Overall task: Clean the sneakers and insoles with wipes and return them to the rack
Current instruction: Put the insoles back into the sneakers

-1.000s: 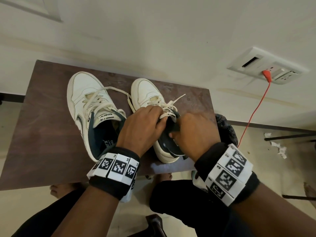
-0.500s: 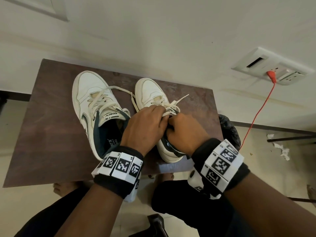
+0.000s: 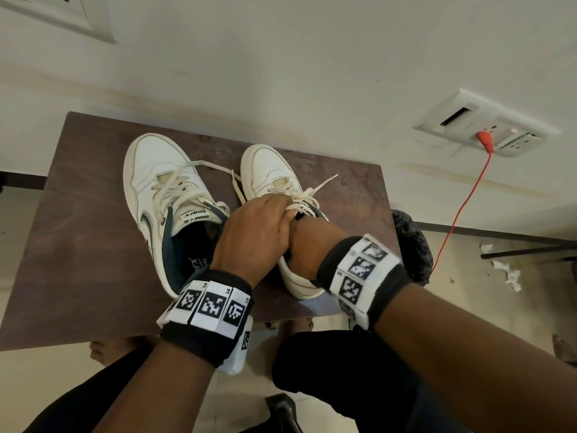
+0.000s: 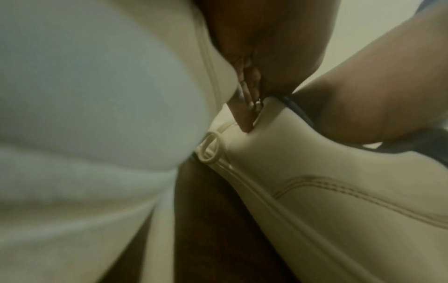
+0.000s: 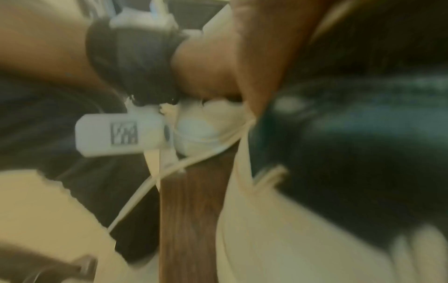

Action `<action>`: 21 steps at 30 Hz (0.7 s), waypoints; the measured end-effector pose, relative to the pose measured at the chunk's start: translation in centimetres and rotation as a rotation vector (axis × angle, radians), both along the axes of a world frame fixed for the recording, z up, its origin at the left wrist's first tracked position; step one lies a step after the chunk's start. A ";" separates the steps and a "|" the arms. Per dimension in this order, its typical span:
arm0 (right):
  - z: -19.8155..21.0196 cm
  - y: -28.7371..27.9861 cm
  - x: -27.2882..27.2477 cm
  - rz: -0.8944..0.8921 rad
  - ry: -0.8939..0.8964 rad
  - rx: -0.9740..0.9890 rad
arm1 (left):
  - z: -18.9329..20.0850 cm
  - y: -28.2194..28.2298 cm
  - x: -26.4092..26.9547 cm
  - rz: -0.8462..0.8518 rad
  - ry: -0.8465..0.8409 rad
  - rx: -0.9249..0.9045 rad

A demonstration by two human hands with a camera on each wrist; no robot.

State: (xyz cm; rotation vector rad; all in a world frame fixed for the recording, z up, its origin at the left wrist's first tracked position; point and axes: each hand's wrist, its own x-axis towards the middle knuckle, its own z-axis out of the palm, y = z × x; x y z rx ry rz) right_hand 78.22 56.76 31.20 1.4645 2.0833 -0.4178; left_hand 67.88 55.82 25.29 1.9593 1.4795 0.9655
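Note:
Two white sneakers stand side by side on a brown table, toes pointing away from me. The left sneaker lies untouched, its dark lining showing. My left hand grips the tongue and laces of the right sneaker; in the left wrist view its fingers curl over the collar edge of that sneaker. My right hand reaches into the right sneaker's opening from the heel side, so its fingers are hidden. The right wrist view is blurred, with dark teal lining filling the right side.
A black bag sits against the table's right edge. A red cable hangs from a wall socket down to the floor. Crumpled white scraps lie on the floor at the right. My legs are under the near table edge.
My right hand has pushed forward into the right sneaker, and the dark insole that stuck out at the heel no longer shows. The left hand keeps its hold on the tongue.

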 end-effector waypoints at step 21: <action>-1.2 -0.3 -0.4 -0.002 0.065 0.276 | 0.5 0.1 0.0 0.053 -0.106 -0.026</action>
